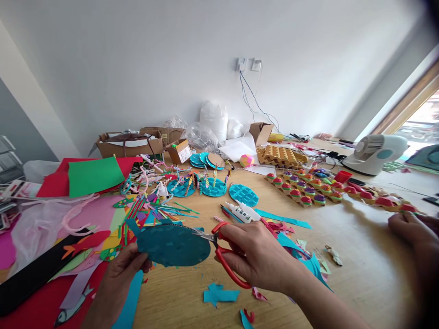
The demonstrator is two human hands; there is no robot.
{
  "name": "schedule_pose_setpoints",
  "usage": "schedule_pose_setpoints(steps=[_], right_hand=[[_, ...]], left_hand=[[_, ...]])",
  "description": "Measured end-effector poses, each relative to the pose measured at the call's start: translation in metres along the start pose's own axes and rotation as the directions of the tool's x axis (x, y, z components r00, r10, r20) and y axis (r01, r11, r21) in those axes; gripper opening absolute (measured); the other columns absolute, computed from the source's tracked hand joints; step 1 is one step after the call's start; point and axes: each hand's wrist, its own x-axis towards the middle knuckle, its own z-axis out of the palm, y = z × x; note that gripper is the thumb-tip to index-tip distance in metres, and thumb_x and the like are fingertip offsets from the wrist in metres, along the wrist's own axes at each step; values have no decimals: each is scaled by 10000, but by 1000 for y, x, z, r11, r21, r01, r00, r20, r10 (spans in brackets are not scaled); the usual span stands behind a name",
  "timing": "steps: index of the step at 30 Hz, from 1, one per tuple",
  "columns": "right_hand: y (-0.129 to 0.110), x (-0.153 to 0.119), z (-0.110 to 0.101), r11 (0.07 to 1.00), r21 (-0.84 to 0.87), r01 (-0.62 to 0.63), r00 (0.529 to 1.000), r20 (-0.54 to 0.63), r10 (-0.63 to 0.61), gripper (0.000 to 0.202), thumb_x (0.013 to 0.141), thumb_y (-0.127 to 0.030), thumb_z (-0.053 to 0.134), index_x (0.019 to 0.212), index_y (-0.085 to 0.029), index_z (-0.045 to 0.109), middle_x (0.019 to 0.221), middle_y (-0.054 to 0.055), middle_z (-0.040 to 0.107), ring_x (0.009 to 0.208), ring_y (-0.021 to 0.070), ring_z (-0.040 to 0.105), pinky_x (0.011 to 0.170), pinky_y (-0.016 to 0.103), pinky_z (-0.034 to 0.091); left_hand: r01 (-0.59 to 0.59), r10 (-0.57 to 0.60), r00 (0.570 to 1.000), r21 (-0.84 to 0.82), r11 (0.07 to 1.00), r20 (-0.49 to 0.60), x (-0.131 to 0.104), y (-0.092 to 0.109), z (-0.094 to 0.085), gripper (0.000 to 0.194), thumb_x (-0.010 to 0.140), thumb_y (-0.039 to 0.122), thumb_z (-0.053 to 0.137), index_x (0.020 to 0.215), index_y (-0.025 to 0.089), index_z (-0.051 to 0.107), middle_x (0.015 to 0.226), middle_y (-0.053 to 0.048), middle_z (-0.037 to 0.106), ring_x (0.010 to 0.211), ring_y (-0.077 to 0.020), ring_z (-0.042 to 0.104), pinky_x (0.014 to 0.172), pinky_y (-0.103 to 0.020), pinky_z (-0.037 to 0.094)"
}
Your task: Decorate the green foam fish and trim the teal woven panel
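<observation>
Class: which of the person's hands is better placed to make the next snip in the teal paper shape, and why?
Probably the right hand: it already holds the red scissors, blades at the teal paper shape, which the left hand steadies.

teal paper disc [173,245], red-handled scissors [224,260]

The left hand [118,274] came up from seven o'clock, fingers curled in a pinching grip. The right hand [257,260] reached in from four o'clock, fingers closed, knuckles up.

Lying near left on the table [360,256]: paper sheets [94,176]; sitting far right: fan [375,153]; resting centre between them: glue bottle [240,212].
</observation>
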Motion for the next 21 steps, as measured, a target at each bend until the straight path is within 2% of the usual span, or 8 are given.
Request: schedule_pose_setpoints(steps=[4,6,9,12,21], right_hand=[[4,-7,5,959,233,-162,980,-75,184,207,866,-331,407,754,-179,492,572,-30,482,502,85,398,472,201,278],[5,-8,10,935,279,-219,964,-86,252,226,876,-334,391,733,-183,481,556,-36,464,496,86,387,461,199,277],[6,-9,17,952,172,-254,960,-76,270,192,859,-320,416,741,-184,484,588,-23,500,529,101,424,490,215,286],[9,-10,18,965,12,-262,963,-55,263,150,841,-312,437,841,-186,518,645,-5,563,570,124,482,512,236,277],[13,-2,3,982,-139,-131,991,12,134,232,848,-333,431,1000,-192,534,815,37,632,697,156,562,556,245,302]], left_hand=[[-28,31,997,37,999,-68,3,8,-1,271,529,381,757,681,187,644,572,0,615,550,-160,561,522,-236,466],[-42,48,995,70,997,-85,4,15,-1,301,508,405,762,693,192,659,573,-4,624,547,-160,564,532,-236,465],[-78,90,993,132,988,-82,6,27,1,314,505,440,752,679,193,664,544,-4,617,523,-154,552,523,-229,451],[-106,121,990,178,978,-77,7,35,3,303,507,450,746,648,198,653,523,1,606,525,-154,544,511,-221,441],[-100,121,989,222,970,-80,8,43,6,363,463,509,736,641,202,660,498,5,594,496,-153,530,459,-219,422]])
